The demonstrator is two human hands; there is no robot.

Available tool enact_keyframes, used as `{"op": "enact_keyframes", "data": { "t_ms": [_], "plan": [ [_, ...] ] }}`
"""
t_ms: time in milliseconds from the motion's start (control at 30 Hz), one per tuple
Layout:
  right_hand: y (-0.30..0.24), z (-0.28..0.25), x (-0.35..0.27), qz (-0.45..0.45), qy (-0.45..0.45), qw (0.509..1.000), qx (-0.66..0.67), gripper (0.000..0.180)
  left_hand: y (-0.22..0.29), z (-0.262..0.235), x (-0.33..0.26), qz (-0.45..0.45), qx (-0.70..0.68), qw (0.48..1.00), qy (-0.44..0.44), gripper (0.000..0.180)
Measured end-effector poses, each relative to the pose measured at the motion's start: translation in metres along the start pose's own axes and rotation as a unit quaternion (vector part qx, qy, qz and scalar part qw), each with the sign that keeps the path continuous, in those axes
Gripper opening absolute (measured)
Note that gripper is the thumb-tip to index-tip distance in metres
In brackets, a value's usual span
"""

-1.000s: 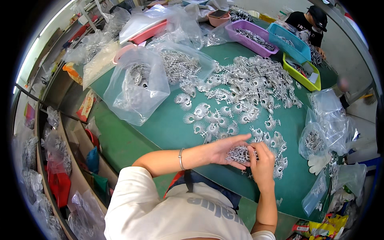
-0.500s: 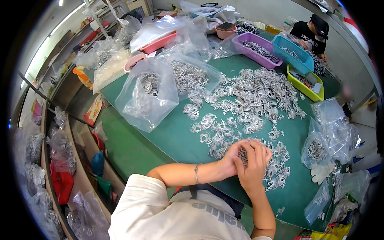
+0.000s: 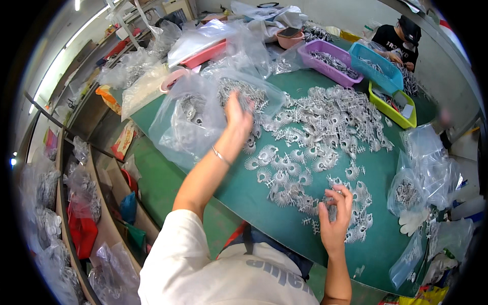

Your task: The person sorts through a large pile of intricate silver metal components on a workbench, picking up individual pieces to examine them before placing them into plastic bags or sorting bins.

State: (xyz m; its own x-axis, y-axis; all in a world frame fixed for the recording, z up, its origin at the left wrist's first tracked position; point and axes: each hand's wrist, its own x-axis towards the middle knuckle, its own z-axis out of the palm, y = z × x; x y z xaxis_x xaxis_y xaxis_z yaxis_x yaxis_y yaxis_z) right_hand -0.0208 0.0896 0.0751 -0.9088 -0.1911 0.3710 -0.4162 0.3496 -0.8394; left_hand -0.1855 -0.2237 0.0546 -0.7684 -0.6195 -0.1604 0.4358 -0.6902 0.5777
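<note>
Silvery spiky pieces (image 3: pixel 330 114), loosely heaped

Head-worn and fisheye-wide, facing steeply down and forward over the white shirt (image 3: pixel 218 282) onto the desk (image 3: pixel 378 249) close below, reaching the back wall (image 3: pixel 351 15).

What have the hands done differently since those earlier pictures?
They have parted. The left hand swung forward and left to the clear bag of small metal pieces; it is too blurred to tell whether it holds any. The right hand let go of the cupped handful and is open near the loose pieces. The purple basket and bag stayed put.
</note>
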Motion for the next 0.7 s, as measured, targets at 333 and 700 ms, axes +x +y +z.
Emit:
{"op": "enact_keyframes", "data": {
  "t_ms": [333, 700],
  "plan": [
    [0.038, -0.055, -0.025, 0.089, -0.046, 0.993, -0.064, 0.02, 0.017, 0.011, 0.05, 0.23, 0.408, 0.879, 0.093, 0.068],
    [0.034, -0.013, -0.006, -0.074, -0.087, 0.944, -0.309, 0.024, -0.03, -0.035, -0.2, 0.154, 0.666, 0.46, -0.567, 0.04]
  ]
}}
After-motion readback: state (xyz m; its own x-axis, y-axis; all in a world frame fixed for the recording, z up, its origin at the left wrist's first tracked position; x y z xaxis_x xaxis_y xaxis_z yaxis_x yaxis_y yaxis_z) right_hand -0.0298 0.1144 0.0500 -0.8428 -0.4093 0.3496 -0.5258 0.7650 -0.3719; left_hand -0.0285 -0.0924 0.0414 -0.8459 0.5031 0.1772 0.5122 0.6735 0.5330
